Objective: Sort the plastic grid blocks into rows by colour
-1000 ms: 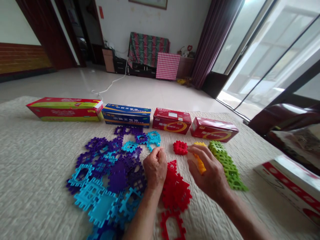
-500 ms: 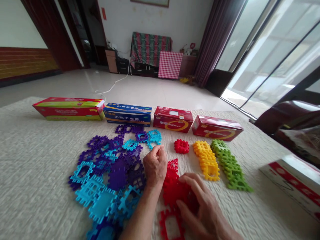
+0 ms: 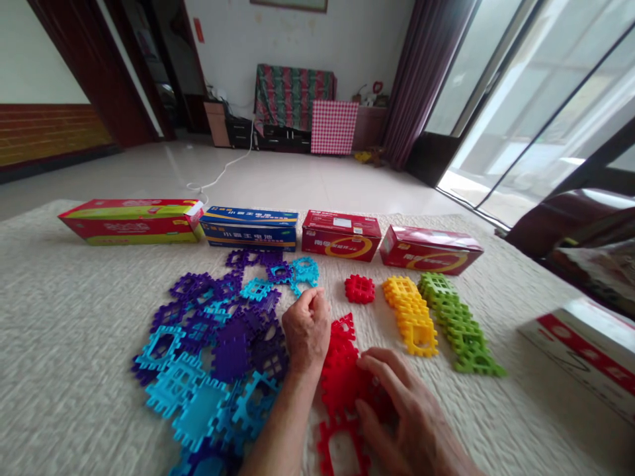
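Note:
Curled into a fist, my left hand [image 3: 306, 327] rests on the cloth between the mixed purple and blue interlocking plastic pieces and the red ones; the inside of its grip is hidden. My right hand [image 3: 404, 396] is bent over the red interlocking pieces [image 3: 340, 380], thumb and fingers around a red piece partly covered by the palm. A red triangular piece [image 3: 347, 325] lies beyond them, and a red piece with a large opening [image 3: 325, 443] lies nearer me. Left of my left forearm spread purple pieces [image 3: 232, 354] and light-blue pieces [image 3: 198, 413], overlapping.
Further off are a small red stack [image 3: 360, 289], a yellow row [image 3: 411, 317] and a green row [image 3: 459, 324]. Behind stand a red-and-yellow box [image 3: 131, 228], a blue box [image 3: 248, 231] and two red boxes [image 3: 340, 241]. A white-and-red box [image 3: 580, 344] is at right.
The view has shifted slightly. More of the red pieces by the red triangular piece shows beside my left hand. Both hands stay almost in place, the right still over the red pieces.

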Tool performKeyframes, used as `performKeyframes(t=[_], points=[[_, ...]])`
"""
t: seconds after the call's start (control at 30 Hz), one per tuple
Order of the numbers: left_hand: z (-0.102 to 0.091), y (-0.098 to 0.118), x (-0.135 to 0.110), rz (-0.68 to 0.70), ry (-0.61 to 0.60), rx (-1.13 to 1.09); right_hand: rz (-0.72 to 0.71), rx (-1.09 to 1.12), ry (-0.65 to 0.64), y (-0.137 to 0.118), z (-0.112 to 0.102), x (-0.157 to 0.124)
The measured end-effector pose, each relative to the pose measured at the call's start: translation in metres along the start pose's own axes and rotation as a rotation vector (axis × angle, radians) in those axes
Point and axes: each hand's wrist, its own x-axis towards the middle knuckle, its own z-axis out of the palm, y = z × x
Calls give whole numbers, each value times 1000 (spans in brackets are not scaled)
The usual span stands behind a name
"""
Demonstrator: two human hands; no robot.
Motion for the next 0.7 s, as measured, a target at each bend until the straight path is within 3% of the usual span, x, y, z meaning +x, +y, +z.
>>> performKeyframes(t=[0.13,0.27,0.4,0.57,0.7], points=[[-2,2,2,-73,11,-52,-35,117,42,3,-1,-1],[-2,3,3,-87,13,-66,69,242,146,8,-8,-3],[-1,3,3,-80,17,-63,137,310,99,9,-7,-1],[-1,2,3,-74,15,-62,157,181,162,14,1,0],[-1,1,2,-86,11,-65,-7,29,244,18,-5,-1]])
